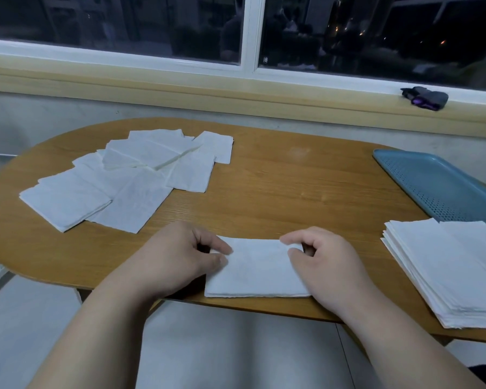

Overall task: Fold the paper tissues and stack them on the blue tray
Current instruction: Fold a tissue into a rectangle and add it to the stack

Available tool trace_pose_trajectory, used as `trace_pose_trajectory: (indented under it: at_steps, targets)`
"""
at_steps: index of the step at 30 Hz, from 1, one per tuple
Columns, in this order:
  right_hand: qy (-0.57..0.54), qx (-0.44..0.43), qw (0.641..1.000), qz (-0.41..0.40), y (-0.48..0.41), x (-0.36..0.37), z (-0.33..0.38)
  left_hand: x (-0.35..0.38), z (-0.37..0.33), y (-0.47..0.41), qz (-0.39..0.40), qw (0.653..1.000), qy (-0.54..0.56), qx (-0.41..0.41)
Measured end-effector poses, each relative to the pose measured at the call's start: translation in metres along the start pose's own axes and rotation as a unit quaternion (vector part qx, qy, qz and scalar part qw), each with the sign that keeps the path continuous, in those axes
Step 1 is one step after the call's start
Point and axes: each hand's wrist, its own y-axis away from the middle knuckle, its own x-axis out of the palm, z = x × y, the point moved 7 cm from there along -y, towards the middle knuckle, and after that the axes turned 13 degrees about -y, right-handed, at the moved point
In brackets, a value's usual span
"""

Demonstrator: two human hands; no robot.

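Left hand [180,256]: pinching the upper left corner of the tissue [258,270] between thumb and forefinger, remaining fingers curling beneath.

Right hand [328,265]: pinching the upper right corner in the same manner.

Tissue: lying flat in the lower centre of the frame, between both hands, at the near edge of the table [278,192]; appearing doubled over.

Handling note: keeping both corners level, bringing edge squarely onto edge before pressing any crease, pulling lightly and evenly, guarding against tearing and skew in such thin paper.

Counting outward:
- hands, two, both working the same sheet;
- tissue in work, one;
- stack [446,270], one, sitting at lower right, sheets too many to count, covering the near end of the blue tray [438,186]; impossible to tell whether resting wholly on it;
- blue tray, one, lying at right of frame;
- loose tissues [132,175], roughly eight, fanning across upper left of the table, overlapping, exact number uncertain;
- dark bundle [424,98], one, sitting on the window ledge [208,88], upper right.
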Motion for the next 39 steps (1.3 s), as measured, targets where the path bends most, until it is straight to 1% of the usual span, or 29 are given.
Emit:
trace_pose_trajectory:
  at_steps: [7, 13, 15, 19, 23, 26, 28, 33, 39]
  targets:
    - [0.062, -0.015, 0.998, 0.021, -0.002, 0.01, -0.009, 0.004, 0.001, 0.0, 0.014, 0.999, -0.045, -0.009]
    - [0.125, -0.042, 0.991, 0.0, 0.003, 0.008, -0.003, 0.002, -0.001, -0.004, 0.004, 0.997, -0.076, 0.02]
    - [0.126, -0.047, 0.991, -0.001, 0.004, 0.008, -0.002, 0.0, 0.0, -0.004, 0.003, 0.997, -0.07, 0.024]
    - [0.089, -0.055, 0.994, -0.014, 0.004, 0.002, 0.003, -0.006, 0.002, -0.005, -0.016, 0.997, -0.064, 0.029]
    - [0.062, -0.077, 0.995, 0.011, -0.012, 0.006, 0.02, -0.014, 0.005, -0.008, -0.054, 0.996, -0.066, 0.013]
    - [0.056, -0.076, 0.993, 0.067, -0.034, 0.021, 0.042, -0.024, 0.009, -0.01, -0.092, 0.994, -0.059, -0.012]
    - [0.082, -0.097, 0.987, 0.095, -0.052, 0.039, 0.058, -0.031, 0.015, -0.01, -0.115, 0.991, -0.05, -0.038]
    - [0.157, -0.138, 0.969, 0.133, -0.106, 0.099, 0.09, -0.046, 0.037, -0.015, -0.162, 0.981, -0.045, -0.094]
    - [0.216, -0.142, 0.949, 0.178, -0.153, 0.162, 0.105, -0.059, 0.066, -0.02, -0.186, 0.972, -0.02, -0.142]
